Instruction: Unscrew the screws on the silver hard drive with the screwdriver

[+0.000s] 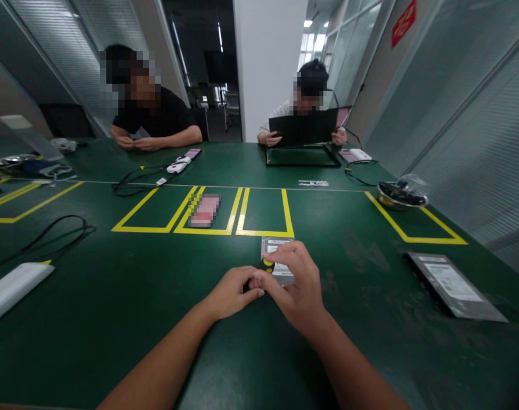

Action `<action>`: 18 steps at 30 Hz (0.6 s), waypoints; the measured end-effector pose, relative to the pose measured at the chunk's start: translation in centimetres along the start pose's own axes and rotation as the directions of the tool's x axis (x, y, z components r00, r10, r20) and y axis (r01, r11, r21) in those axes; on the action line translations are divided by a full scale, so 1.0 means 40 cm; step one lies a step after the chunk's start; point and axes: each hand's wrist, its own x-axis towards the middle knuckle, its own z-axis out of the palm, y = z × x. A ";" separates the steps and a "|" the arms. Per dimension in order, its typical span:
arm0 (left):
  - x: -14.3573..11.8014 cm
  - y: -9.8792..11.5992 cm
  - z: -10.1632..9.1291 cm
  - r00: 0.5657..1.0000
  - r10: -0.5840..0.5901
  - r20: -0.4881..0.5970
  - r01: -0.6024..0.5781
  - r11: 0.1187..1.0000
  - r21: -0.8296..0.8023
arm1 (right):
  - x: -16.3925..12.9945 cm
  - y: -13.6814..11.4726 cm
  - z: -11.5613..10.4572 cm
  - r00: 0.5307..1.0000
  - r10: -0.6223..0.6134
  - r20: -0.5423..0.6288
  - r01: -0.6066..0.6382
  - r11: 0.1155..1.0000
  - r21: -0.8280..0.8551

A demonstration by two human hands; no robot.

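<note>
Near the front edge of the dark green worktop (114, 319), at its middle, both hands meet over a small grey metal hard drive with a white label (274, 248), which lies flat just below the yellow taped boxes (242, 219). The right hand (299, 285) curls over the drive's near end, fingertips pinching a small black-and-yellow tool (267, 265) upright on it. The left hand (233, 293) is loosely closed, its fingertips touching the right hand's at the tool; whether it grips anything I cannot tell. A second, larger drive (453, 285) lies well apart, towards the right edge. As I judge it, the tool could slip sideways, since nothing pins the drive to the smooth mat.
</note>
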 end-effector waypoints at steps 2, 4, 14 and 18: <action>0.000 0.001 0.000 1.000 0.014 0.002 -0.014 1.000 -0.011 | 0.004 0.000 -0.002 1.000 -0.008 0.017 0.007 0.999 0.036; 0.000 0.002 -0.001 0.999 0.034 0.006 -0.034 0.999 -0.028 | 0.006 0.001 -0.004 1.000 -0.017 0.025 0.016 0.997 0.073; -0.002 -0.001 0.003 1.000 0.029 -0.009 -0.029 0.999 -0.014 | 0.003 0.002 -0.002 1.000 0.017 0.003 -0.017 1.000 0.008; -0.001 0.000 0.003 0.998 0.059 -0.011 -0.060 0.998 -0.038 | 0.008 0.000 -0.001 0.999 -0.026 0.034 0.023 0.998 0.064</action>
